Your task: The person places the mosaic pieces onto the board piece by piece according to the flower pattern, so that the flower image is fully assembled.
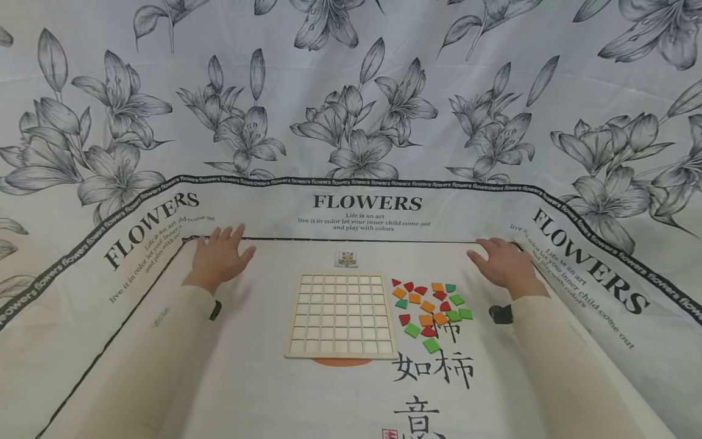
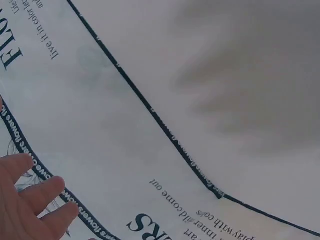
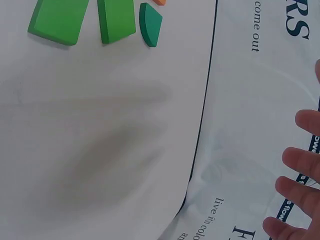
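Note:
My left hand point(image 1: 222, 259) is held over the far left corner of the table, fingers spread and holding nothing. On the far right, my right hand point(image 1: 506, 265) is likewise spread, with no object in it. Between them lies a pale wooden grid board point(image 1: 342, 316) with bare square cells. Right of the board, loose flat pieces are scattered: orange squares point(image 1: 426, 321), green diamonds point(image 1: 431, 346), red pieces point(image 1: 404, 319) and teal pieces point(image 1: 450, 287). A small pattern card point(image 1: 346, 259) lies beyond the board. In the right wrist view, a green piece point(image 3: 117, 20) shows near the top.
A white tablecloth point(image 1: 247, 378) with dark lettering covers the table. An orange printed shape point(image 1: 342, 362) peeks out under the board's near edge. Behind the table hangs a flower-print cloth point(image 1: 362, 122), its black-trimmed border running around the far and side edges.

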The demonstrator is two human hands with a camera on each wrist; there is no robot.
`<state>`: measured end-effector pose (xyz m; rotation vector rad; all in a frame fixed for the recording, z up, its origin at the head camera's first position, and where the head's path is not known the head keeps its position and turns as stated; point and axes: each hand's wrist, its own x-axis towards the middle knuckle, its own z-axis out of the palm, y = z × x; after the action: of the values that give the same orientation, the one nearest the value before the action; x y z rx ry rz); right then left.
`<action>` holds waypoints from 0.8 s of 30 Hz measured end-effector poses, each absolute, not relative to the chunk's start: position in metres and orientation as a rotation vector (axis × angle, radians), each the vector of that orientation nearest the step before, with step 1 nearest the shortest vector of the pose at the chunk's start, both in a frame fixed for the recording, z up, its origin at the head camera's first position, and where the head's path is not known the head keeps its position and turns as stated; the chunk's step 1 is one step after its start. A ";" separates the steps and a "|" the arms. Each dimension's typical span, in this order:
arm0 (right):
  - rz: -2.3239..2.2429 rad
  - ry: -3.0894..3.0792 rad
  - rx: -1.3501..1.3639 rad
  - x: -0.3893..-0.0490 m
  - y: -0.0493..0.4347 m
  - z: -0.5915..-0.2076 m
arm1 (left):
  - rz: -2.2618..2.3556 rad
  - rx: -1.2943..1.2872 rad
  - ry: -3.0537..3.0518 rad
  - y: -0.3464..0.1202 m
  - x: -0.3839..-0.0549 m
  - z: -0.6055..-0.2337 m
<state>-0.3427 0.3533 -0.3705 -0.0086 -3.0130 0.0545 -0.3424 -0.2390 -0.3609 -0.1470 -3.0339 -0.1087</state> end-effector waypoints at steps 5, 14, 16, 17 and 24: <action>0.074 -3.026 0.026 -0.342 0.345 -0.373 | -0.098 -0.178 -3.037 -0.234 -0.340 -0.368; 0.112 -3.036 0.057 -0.342 0.334 -0.378 | -0.081 -0.217 -3.015 -0.222 -0.332 -0.377; 0.126 -3.038 0.064 -0.341 0.332 -0.379 | -0.079 -0.223 -3.013 -0.219 -0.331 -0.380; 0.132 -3.039 0.069 -0.340 0.331 -0.379 | -0.080 -0.228 -3.011 -0.218 -0.330 -0.381; 0.148 -3.043 0.119 -0.336 0.324 -0.381 | -0.108 -0.276 -3.002 -0.208 -0.323 -0.386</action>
<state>-0.3365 0.3236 -0.3813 0.1188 -3.0433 0.1480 -0.3230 -0.2076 -0.3863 -0.2759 -3.0017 -0.1080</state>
